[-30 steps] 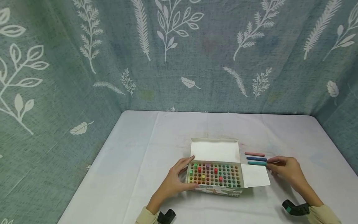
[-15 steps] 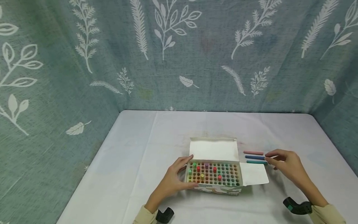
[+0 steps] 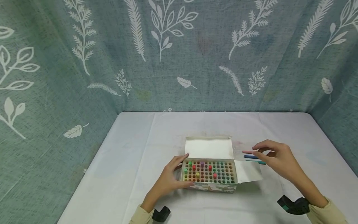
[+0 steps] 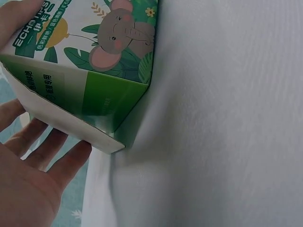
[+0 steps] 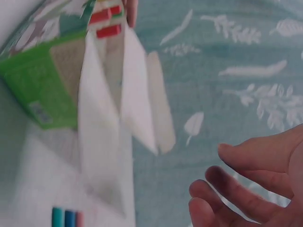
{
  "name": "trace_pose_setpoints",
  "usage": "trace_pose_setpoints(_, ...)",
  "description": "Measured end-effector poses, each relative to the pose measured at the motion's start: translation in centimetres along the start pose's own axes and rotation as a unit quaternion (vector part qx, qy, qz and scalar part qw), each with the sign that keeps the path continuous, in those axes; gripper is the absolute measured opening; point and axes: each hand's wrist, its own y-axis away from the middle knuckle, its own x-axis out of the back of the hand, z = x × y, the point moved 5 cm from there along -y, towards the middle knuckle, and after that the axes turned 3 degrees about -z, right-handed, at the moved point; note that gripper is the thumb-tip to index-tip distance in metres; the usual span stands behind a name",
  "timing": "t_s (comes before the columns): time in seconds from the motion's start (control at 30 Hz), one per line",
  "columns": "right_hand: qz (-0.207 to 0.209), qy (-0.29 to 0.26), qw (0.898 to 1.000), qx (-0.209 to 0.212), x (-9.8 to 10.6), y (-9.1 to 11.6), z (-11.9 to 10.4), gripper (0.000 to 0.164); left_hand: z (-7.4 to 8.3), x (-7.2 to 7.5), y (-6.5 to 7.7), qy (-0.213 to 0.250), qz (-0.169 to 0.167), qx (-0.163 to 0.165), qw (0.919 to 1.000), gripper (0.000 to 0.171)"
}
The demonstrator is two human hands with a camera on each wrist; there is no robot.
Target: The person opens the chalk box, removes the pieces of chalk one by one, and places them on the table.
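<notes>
An open chalk box (image 3: 213,187) printed with an elephant stands on the table, its holder of round holes carrying several coloured chalks. My left hand (image 3: 167,180) grips the box's left end, thumb on the front; in the left wrist view its fingers (image 4: 71,161) lie behind a side flap. Right of the box lie a red chalk (image 3: 247,152), a blue chalk (image 3: 250,156) and a teal chalk (image 3: 262,162), side by side. My right hand (image 3: 275,157) hovers over their right ends, fingers loosely bent. Thumb and fingertips stand apart with nothing between them in the right wrist view.
The raised lid (image 3: 208,147) leans up at the back of the box. A white side flap (image 3: 248,171) sticks out to the right, close to the chalks. White cloth (image 3: 139,133) covers the table; a leaf-patterned curtain (image 3: 156,90) hangs behind it.
My right hand has moved from the teal chalk's end back and left, past the blue chalk to above the red one. My left hand keeps its grip on the box.
</notes>
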Motion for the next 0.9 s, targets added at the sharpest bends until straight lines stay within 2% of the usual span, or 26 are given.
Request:
trace_pose_setpoints(0.07,-0.007,-0.017,1.000,0.021,-0.3,-0.2,-0.9,0.011,0.2,0.3,0.1,-0.004,0.002,-0.007,1.0000,0.090)
trace_pose_setpoints(0.2,-0.017,-0.028,0.998,0.060,-0.9,-0.5,-2.6,0.014,1.7,0.9,0.2,0.012,0.000,-0.016,0.9998,0.087)
trace_pose_setpoints(0.33,-0.023,-0.028,0.994,0.102,-1.7,-0.7,-4.0,0.020,2.9,1.5,0.3,0.027,-0.004,-0.010,0.9996,0.085)
trace_pose_setpoints(0.53,-0.041,-0.039,0.989,0.140,-3.4,-1.0,-5.6,0.028,2.8,1.7,0.3,0.021,-0.006,-0.006,0.9997,0.086)
trace_pose_setpoints(0.9,-0.125,-0.049,0.979,0.154,-7.3,-1.4,-7.2,0.022,2.4,1.8,0.4,0.027,-0.008,-0.001,0.9996,0.086)
